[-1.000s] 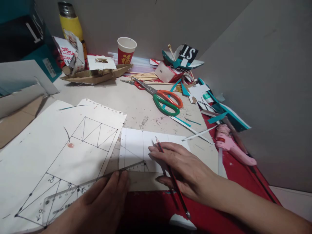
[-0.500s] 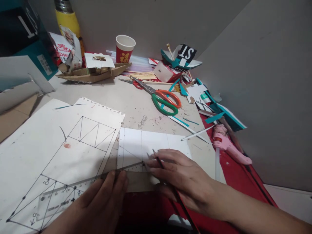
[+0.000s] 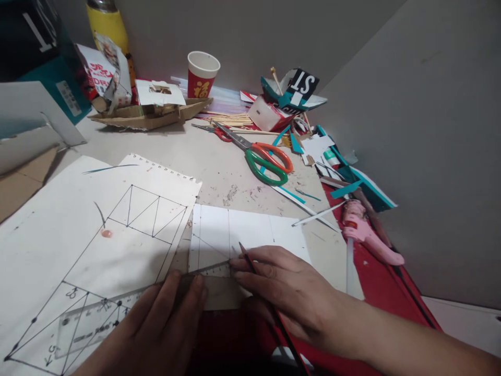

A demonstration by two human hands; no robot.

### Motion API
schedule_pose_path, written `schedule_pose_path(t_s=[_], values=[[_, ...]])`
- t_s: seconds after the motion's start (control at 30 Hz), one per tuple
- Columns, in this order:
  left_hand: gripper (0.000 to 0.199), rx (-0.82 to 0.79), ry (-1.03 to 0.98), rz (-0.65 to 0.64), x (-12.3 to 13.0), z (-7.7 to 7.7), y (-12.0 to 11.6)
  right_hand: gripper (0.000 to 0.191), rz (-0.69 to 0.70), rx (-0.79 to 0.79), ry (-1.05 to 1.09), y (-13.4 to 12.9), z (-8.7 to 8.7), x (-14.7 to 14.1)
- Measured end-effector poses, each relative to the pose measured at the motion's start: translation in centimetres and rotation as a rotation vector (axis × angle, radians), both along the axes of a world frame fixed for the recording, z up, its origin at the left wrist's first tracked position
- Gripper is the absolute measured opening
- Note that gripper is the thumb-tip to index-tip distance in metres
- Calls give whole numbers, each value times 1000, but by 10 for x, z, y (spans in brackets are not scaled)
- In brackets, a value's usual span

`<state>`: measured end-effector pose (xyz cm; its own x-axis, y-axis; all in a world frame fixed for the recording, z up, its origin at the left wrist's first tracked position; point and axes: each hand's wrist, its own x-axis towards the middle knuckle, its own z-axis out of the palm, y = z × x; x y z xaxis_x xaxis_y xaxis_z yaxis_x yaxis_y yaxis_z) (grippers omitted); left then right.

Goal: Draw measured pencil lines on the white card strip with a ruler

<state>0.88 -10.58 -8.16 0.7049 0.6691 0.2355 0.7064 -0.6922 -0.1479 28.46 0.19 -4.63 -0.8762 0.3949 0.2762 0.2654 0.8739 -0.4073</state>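
A clear ruler (image 3: 88, 330) slants across a large sheet with ruled lines (image 3: 50, 235) and the lower part of a small white sheet (image 3: 250, 224). The fingers of my left hand (image 3: 168, 313) press on the ruler's middle. My right hand (image 3: 285, 287) is closed round a dark pencil (image 3: 282, 326), whose tip points up and left over the small sheet. Its fingertips touch the ruler's right end. Thin pencil lines show on the small sheet. The lower fingers of my right hand are in shadow.
Scissors with orange and green handles (image 3: 270, 166) lie behind the small sheet. A pink glue gun (image 3: 366, 235) is at right. Farther back stand a red paper cup (image 3: 201, 78), a cardboard boat (image 3: 144, 117), wooden sticks (image 3: 233, 120) and a yellow bottle (image 3: 107, 28). Paper scraps lie at right.
My right hand has moved slightly down, and the pencil tip sits a little lower and further left. My left hand stays on the ruler. The view has shifted slightly.
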Motion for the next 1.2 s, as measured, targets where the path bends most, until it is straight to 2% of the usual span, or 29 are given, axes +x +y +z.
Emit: schedule_pose_path(t_s=[0.2, 0.4, 0.6, 1.2], values=[[43, 13, 6, 17, -1, 3, 1, 29, -14, -7, 32, 2, 0, -2], [33, -69, -46, 19, -1, 10, 7, 30, -23, -15, 39, 2, 2, -2], [32, -88, -63, -1, 0, 13, 9, 28, -31, -20, 36, 2, 1, -2], [32, -80, -52, 17, -1, 11, 8, 28, 4, 3, 27, 4, 1, -1]])
